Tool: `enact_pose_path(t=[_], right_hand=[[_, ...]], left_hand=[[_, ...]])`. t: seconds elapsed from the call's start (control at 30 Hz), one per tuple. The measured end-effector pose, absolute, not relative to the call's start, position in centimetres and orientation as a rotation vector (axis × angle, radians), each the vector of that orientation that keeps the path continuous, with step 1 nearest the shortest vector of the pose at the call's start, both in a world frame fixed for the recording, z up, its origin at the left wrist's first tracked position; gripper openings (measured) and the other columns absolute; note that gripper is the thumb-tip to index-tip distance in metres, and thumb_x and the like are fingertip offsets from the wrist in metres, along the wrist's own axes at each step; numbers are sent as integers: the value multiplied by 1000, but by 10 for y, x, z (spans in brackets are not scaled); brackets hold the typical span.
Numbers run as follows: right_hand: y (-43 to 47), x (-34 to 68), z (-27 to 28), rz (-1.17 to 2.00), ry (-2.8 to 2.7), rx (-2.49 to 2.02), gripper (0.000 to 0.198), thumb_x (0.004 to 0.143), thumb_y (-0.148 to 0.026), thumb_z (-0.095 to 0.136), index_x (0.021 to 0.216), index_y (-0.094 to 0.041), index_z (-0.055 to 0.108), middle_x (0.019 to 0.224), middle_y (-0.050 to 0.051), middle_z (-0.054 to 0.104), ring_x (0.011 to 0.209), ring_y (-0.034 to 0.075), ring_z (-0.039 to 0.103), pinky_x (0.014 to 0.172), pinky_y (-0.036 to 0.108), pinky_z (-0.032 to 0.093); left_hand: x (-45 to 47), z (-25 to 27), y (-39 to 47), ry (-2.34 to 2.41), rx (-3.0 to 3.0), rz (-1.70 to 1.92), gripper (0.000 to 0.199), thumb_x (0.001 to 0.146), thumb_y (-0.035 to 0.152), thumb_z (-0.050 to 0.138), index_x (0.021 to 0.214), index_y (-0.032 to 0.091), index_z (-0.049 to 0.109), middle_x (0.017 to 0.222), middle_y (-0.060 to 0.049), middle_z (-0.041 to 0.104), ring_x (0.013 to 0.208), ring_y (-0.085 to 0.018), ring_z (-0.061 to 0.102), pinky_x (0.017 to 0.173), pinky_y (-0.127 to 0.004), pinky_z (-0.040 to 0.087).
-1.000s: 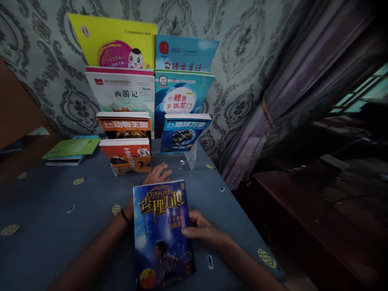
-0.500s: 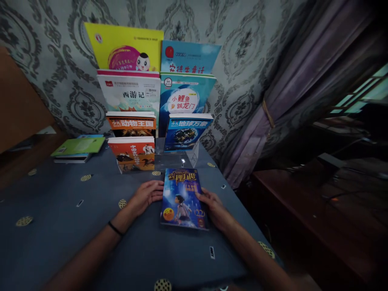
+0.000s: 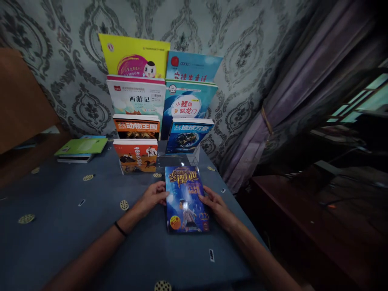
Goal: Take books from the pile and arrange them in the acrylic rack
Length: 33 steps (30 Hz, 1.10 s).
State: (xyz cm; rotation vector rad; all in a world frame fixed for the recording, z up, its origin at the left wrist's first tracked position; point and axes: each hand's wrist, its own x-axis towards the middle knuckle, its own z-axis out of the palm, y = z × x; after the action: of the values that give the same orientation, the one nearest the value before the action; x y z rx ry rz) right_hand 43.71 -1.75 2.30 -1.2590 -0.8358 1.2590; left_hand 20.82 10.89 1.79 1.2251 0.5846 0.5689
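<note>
A blue book (image 3: 188, 202) with gold lettering and a drawn figure on its cover is held between both hands, cover facing up toward me. My left hand (image 3: 155, 197) grips its left edge, thumb on the front and fingers behind. At the right edge, my right hand (image 3: 216, 204) pinches it, thumb over the cover. Just beyond stands a clear tiered rack (image 3: 178, 161). On it are several upright books, among them an orange-red book (image 3: 138, 155) at the front left and a dark blue earth book (image 3: 188, 137) on the right.
A small stack of books with a green one (image 3: 81, 146) on top lies at the left of the blue-grey tabletop (image 3: 75, 234). A brown box (image 3: 24, 97) is further left. Beyond the table's right edge are a tied curtain (image 3: 257, 137) and a reddish-brown surface (image 3: 291, 214).
The left hand has closed onto the book's left edge, its thumb now on the cover. The book appears slightly raised and tipped more toward me. The whole view has shifted slightly.
</note>
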Motion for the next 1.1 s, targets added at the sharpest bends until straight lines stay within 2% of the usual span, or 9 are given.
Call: enact_pose_path(t=[0.17,0.3,0.43,0.63,0.87,1.1], right_hand=[[5,448,52,1031,-1031,-1253,51,75,-49,82,116,-23,68,96,4,77,84,22,70,85,37,54],[35,457,95,688,-1182,-1161,41,73,-48,83,104,-25,70,108,4,75,105,25,67,103,42,48],[66,459,119,511,-1225,-1046,46,73,-52,81,108,-27,67,113,4,73,112,26,64,106,43,46],[91,464,101,524,-1222,-1020,54,70,-57,82,111,-25,66,113,5,74,113,26,64,107,43,46],[102,483,67,534,-1271,-1029,49,76,-56,76,111,-24,65,113,6,73,109,24,66,104,42,48],[112,499,41,348,-1304,-1215,40,83,-51,66,111,-23,65,112,8,72,104,26,67,94,44,55]], left_hand=[[219,52,123,539,1532,832,41,76,45,73,105,17,65,75,1,61,64,-13,58,53,-21,47],[230,102,135,596,1974,1113,25,89,29,57,110,19,64,91,-3,67,81,-17,62,72,-29,52],[242,131,145,698,2238,1356,21,93,20,50,111,19,61,97,-4,70,89,-19,65,84,-35,53],[252,116,153,784,2293,1404,20,94,15,49,111,20,59,99,-5,71,92,-20,66,86,-35,53],[260,93,156,774,2279,1350,18,93,11,48,106,19,57,97,-5,69,90,-20,66,81,-32,50],[272,72,165,989,2284,1130,15,93,12,49,104,20,54,88,-5,68,87,-22,67,75,-29,47]])
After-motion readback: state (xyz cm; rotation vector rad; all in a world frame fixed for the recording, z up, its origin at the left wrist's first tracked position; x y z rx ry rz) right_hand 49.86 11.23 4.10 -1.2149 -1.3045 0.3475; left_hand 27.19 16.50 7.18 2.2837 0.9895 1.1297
